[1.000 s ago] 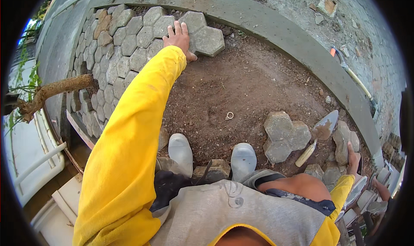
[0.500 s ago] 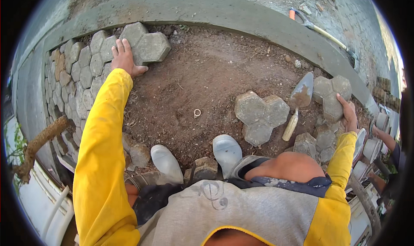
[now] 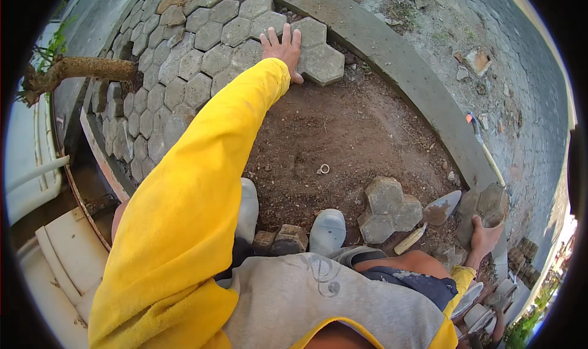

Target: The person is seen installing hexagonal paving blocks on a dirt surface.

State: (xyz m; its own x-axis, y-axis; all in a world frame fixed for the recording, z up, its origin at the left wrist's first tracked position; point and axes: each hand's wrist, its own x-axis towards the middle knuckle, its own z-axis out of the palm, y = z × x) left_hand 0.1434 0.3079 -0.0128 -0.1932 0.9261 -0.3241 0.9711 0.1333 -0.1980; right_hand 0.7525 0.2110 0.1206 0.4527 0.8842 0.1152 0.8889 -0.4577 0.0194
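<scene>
My left hand rests with spread fingers beside a raised cluster of hexagonal pavers at the edge of the laid paving. At the right, my right hand grips a paver piece, which is tilted against the concrete border. A trowel with a wooden handle lies just left of it on the dirt, next to another joined paver cluster. A small pale ring sits on the bare soil.
A concrete border curves around the dirt bed. Beyond it lie a long-handled tool and rubble. A cut trunk and white piping are at the left, stacked pavers at the lower right, and my boots below.
My right hand has shifted the paver piece and tipped it up by the border. My left hand stays spread by the paving edge. The view has swung about.
</scene>
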